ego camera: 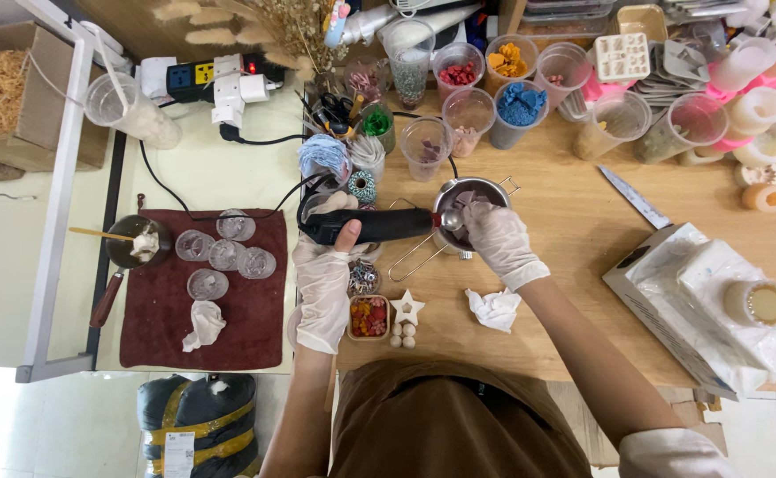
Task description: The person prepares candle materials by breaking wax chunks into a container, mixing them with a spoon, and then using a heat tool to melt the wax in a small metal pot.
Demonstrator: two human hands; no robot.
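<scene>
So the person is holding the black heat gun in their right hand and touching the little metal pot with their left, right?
Not quite: the hands are swapped. In the head view, the left hand grips the black heat gun, and the right hand reaches into the little metal pot. Both hands wear thin white gloves.

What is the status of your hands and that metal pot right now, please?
Left hand grips black heat gun. Right hand in small metal pot. Crumpled tissue beside it.
</scene>
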